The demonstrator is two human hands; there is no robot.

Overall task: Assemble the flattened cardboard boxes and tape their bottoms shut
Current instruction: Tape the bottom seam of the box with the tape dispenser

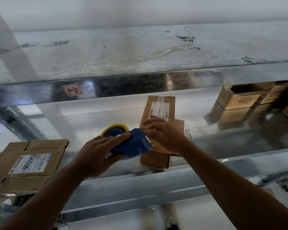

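Gripped the tape dispenser (133,145) in the left hand (96,156), fingers curled round its blue body, low over the shelf (106,120). Met its toothed end with the right hand (165,135), fingers (150,121) bent close together at the blade as if to pinch the tape's free end; could not tell whether anything was actually caught between them. Found the cardboard box (158,110) lying on the shelf directly under and beyond that right hand, long axis running away from the body, an old strip of tape along its top. Judged the coming pull to turn on that line: tape drawn from the dispenser's mouth along the box, with the right hand nearer. Left a flattened box (28,165) untouched at the shelf's near left.
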